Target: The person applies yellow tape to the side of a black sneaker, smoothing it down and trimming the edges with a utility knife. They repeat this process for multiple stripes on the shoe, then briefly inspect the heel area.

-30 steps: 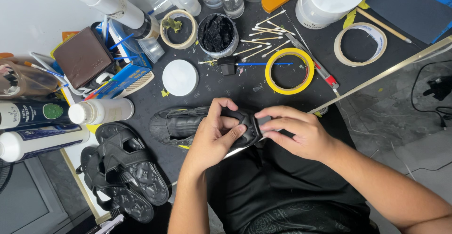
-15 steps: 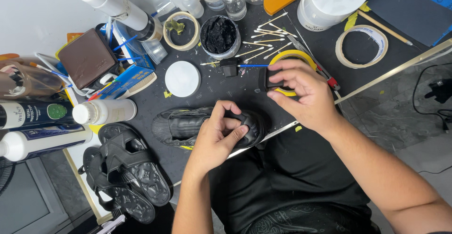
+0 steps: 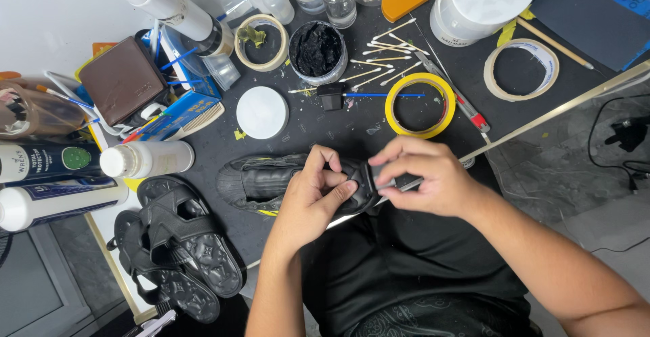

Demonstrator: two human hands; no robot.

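Shoe [image 3: 271, 182] heel under left hand [image 3: 315, 198], right hand [image 3: 423, 178] beside

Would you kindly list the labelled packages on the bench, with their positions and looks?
Dark bottle: far left, lying flat, green round badge.
Dark blue bottle: below it, lying flat, white cap.
White bottle: beside them, lying flat.
Blue box: by the brown wallet.
White tub: top right, lidded.

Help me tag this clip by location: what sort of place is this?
Probably a shoe repair or cleaning workbench: both hands work on a black shoe, beside an open jar of black paste, cotton swabs and black sandals.
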